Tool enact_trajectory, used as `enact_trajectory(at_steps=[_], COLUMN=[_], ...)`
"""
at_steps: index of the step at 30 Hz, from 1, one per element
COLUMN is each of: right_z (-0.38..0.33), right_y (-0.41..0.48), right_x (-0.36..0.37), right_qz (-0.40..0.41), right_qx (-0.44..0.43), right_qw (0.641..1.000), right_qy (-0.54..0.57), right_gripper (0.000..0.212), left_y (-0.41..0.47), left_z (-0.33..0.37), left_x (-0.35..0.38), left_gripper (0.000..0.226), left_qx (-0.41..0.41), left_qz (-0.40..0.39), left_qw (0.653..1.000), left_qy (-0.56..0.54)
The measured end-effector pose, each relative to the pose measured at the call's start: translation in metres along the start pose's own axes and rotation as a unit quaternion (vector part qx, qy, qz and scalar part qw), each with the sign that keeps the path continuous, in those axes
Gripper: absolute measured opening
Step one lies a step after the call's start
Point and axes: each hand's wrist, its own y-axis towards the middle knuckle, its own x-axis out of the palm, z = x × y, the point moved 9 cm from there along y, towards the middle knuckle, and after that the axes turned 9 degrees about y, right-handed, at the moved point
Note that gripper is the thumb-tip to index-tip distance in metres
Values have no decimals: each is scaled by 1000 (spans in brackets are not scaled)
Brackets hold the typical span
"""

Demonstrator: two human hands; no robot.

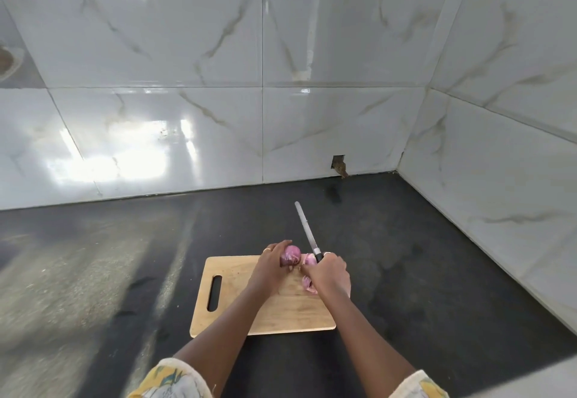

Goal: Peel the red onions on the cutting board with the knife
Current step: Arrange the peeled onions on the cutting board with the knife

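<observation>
marble-look tiled wall [218, 54] behind the cutting board [290, 313], wrapping round to its right. dark counter [93, 272] under the board. board is wood, handle slot [214, 293] at its left end. left hand [270, 268] at the board's far edge, fingers curled round a red onion [291, 255]. right hand [331, 276] over the board's far right part, clamped on the knife [305, 229] handle; blade points away past the far edge, tilted left. paler onion pieces: one [310, 259] between the hands, one [307, 283] on the board against the right hand.
</observation>
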Motion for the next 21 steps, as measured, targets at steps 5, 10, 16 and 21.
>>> enact_trajectory(at_steps=[5,10,16,21], right_z=[-7,-21,-40,-30], right_y=[7,-1,-27,-41], right_x=[0,3,57,77], right_qz=[-4,21,-65,-70], right_qx=[-3,-50,-67,-69], right_qw=[1000,998,996,995], right_qy=[-22,-29,14,17], right_gripper=[24,29,27,31], left_y=[-13,-40,-67,-81], left_z=[-20,-40,-60,-67], left_x=[-20,-51,-64,-60], left_gripper=[47,41,36,42], left_qx=[-30,-63,-122,-151], left_qz=[73,161,227,223], left_qw=[996,984,965,962], left_qy=[-28,-40,-46,-53])
